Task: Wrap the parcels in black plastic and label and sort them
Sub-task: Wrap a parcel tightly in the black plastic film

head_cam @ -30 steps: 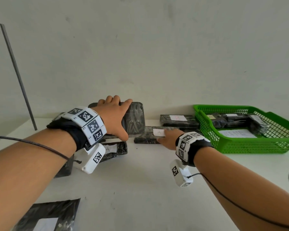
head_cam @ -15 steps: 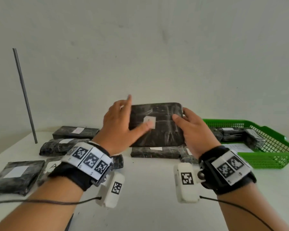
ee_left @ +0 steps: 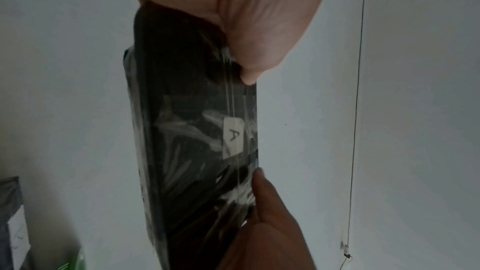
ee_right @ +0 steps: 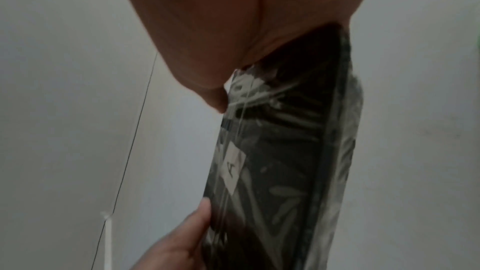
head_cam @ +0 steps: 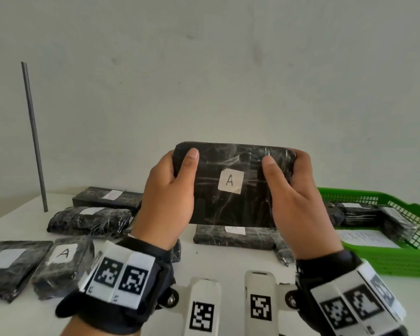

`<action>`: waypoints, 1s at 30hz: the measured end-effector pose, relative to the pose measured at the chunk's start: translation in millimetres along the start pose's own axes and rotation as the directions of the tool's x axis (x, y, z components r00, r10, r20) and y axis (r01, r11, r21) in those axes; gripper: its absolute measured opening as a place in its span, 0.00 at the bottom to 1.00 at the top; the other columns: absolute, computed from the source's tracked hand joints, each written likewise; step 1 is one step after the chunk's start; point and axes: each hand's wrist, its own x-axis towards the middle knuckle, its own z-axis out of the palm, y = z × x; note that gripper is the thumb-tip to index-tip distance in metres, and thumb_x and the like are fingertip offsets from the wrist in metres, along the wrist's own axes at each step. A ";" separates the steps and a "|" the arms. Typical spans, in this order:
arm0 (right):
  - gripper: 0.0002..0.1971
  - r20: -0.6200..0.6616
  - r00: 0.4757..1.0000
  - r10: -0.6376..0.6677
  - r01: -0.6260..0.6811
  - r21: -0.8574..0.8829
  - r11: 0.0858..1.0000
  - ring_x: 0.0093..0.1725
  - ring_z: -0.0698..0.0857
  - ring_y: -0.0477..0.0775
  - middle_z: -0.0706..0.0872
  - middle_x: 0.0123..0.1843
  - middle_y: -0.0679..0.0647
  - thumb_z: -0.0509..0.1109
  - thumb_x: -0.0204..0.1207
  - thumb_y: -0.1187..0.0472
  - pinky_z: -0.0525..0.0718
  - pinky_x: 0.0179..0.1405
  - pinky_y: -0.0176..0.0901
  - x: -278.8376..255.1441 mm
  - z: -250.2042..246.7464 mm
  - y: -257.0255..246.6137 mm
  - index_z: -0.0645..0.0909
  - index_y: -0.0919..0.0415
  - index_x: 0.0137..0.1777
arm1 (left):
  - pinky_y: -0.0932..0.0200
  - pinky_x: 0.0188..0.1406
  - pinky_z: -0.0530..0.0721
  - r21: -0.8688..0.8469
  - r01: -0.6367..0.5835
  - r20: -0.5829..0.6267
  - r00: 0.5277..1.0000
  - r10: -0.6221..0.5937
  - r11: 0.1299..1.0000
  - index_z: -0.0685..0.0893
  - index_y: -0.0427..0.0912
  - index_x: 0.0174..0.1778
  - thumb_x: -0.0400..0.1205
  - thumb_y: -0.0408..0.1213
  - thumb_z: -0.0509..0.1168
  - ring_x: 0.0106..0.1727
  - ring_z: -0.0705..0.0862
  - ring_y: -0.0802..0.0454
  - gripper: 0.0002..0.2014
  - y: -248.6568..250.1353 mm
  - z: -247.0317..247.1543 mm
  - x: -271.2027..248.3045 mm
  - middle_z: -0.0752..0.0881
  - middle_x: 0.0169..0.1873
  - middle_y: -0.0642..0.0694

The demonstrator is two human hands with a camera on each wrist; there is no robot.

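A white table (head_cam: 228,267) carries a green basket (head_cam: 398,258) at its right and wrapped parcels at its left. Above the table's middle, the left hand (head_cam: 167,202) and right hand (head_cam: 298,202) clamp an upright black parcel (head_cam: 228,214), thumbs flanking its "A" label (head_cam: 230,181).

"A" on held parcel's label (head_cam: 230,181)

Soft, even daylight fills the head view, with faint shadows on the white table (head_cam: 228,263) and straight lines bowed toward the wide-angle edges. Both wrist views are dim, grainy and soft, with pale glare streaking the parcel (ee_left: 192,151) wrap.
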 end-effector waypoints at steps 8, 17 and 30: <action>0.32 -0.173 0.982 -0.077 0.050 -0.156 0.986 0.38 0.85 0.59 0.88 0.42 0.60 0.74 0.72 0.32 0.85 0.34 0.46 -8.4 15.1 -7.0 0.71 0.56 0.60 | 0.45 0.51 0.94 -0.202 0.045 0.007 0.999 -0.045 0.978 0.90 0.46 0.53 0.77 0.56 0.75 0.47 0.94 0.53 0.17 2.8 7.9 -8.0 0.95 0.43 0.49; 0.36 -0.264 0.950 -0.168 0.113 -0.209 0.971 0.33 0.81 0.36 0.82 0.35 0.46 0.82 0.65 0.32 0.81 0.30 0.30 -9.3 13.5 -9.6 0.69 0.56 0.55 | 0.49 0.51 0.94 -0.127 -0.071 -0.078 0.995 0.061 0.989 0.91 0.45 0.48 0.76 0.56 0.76 0.45 0.94 0.55 0.17 5.1 18.9 -14.3 0.94 0.40 0.50; 0.34 -0.312 0.937 -0.157 0.122 -0.130 0.984 0.30 0.77 0.35 0.77 0.33 0.43 0.81 0.68 0.33 0.77 0.30 0.26 -8.5 8.5 -12.7 0.71 0.58 0.55 | 0.57 0.47 0.91 -0.097 -0.131 -0.136 0.984 0.117 0.987 0.89 0.47 0.52 0.81 0.59 0.70 0.45 0.91 0.57 0.18 7.5 22.4 -17.9 0.92 0.41 0.51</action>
